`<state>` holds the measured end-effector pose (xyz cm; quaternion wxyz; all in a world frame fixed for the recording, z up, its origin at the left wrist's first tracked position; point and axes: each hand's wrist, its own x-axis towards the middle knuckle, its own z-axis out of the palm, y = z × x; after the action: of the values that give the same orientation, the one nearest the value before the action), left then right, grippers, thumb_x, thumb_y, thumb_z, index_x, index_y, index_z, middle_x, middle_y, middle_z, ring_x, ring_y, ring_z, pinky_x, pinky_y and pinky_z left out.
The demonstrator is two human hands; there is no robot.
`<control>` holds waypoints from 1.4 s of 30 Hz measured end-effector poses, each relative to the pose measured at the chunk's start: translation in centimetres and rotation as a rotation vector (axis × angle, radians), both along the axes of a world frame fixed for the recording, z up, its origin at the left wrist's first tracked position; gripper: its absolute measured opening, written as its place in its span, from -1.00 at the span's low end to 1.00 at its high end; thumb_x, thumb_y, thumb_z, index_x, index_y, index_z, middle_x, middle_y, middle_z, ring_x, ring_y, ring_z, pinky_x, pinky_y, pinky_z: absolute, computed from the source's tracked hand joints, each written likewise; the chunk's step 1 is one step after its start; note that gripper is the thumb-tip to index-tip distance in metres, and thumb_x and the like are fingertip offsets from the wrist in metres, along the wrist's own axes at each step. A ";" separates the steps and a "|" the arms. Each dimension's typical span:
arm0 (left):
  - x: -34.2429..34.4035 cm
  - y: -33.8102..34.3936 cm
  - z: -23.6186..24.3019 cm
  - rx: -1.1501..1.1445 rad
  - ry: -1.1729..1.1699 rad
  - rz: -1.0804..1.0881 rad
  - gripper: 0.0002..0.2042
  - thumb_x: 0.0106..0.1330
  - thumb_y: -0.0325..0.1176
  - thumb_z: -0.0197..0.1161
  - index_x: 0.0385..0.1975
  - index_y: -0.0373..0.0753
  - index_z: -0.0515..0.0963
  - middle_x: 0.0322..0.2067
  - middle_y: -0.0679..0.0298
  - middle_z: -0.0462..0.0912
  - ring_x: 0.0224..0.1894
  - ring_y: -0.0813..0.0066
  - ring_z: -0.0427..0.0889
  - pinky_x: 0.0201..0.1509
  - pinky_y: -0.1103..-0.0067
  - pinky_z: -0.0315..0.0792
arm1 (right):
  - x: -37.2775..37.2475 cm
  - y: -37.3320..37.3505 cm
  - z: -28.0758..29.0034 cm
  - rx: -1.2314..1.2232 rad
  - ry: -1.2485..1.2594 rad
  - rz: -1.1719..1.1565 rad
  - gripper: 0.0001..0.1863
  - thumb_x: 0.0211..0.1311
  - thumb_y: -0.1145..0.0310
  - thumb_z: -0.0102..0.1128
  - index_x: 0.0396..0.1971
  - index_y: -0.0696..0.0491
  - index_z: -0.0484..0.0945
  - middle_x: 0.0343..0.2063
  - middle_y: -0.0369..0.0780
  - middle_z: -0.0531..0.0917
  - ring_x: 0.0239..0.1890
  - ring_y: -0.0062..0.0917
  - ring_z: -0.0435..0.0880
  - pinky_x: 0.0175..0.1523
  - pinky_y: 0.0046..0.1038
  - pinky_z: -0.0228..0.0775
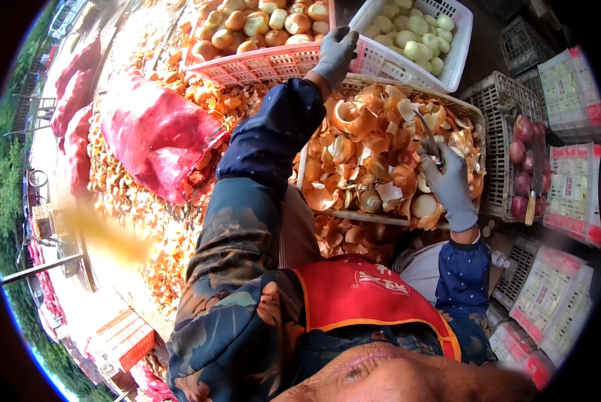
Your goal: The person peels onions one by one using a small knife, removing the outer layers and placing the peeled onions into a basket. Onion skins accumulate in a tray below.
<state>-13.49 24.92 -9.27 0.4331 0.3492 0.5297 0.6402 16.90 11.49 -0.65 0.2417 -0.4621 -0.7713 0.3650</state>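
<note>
My left hand [335, 56], in a grey glove, is closed over the near right corner of a pink crate [260, 65] heaped with brown-skinned onions [260, 23]. In my gloved right hand [451, 184] is a small knife [425, 127] whose curved blade points away from me; my fingers hide most of its handle. That hand is above a shallow pale crate [367, 216] full of loose onion skins [360, 161]. A few whole onions [423, 206] lie among the skins near my right hand. Beyond it, a white crate [394, 63] holds peeled, pale onions [414, 33].
On the left, a red mesh sack [156, 130] lies on ground strewn with onion skins [139, 228]. To the right, red onions [522, 161] and a wooden-handled tool [531, 208] are by a grey crate [491, 134]. Wrapped crates [573, 191] are stacked farther right.
</note>
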 end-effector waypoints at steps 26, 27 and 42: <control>-22.7 -3.0 -2.1 0.025 0.065 0.178 -0.46 0.17 -0.19 0.34 0.14 -0.23 0.41 -0.14 0.28 0.57 -0.12 0.51 0.54 -0.12 0.59 0.44 | -4.2 -0.4 -2.1 -0.308 0.063 0.062 -0.75 0.23 0.43 0.17 -0.16 0.27 0.56 -0.34 -0.11 0.69 -0.26 -0.52 0.69 -0.15 -0.49 0.49; -20.3 -3.7 -0.1 0.112 -0.087 0.025 -0.46 0.21 -0.24 0.29 0.19 -0.22 0.36 -0.03 0.29 0.52 -0.05 0.50 0.51 -0.06 0.55 0.43 | -4.0 -0.5 -1.8 -0.310 0.101 0.052 -0.75 0.23 0.43 0.18 -0.17 0.27 0.56 -0.35 -0.12 0.70 -0.27 -0.53 0.69 -0.16 -0.50 0.49; 8.4 -17.3 13.2 -0.048 -0.893 -0.681 -0.51 0.32 -0.16 0.20 0.12 -0.35 0.32 0.07 0.02 0.47 0.16 -0.01 0.45 0.22 0.31 0.45 | -1.0 -4.1 4.6 0.157 0.365 -0.039 -0.69 0.39 0.20 0.04 -0.17 0.18 0.53 -0.51 -0.16 0.60 -0.48 -0.51 0.58 -0.35 -0.49 0.41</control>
<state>-5.06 7.58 3.95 0.8054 0.1857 0.1668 0.5376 15.90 7.43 3.94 0.4200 -0.3826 -0.7317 0.3766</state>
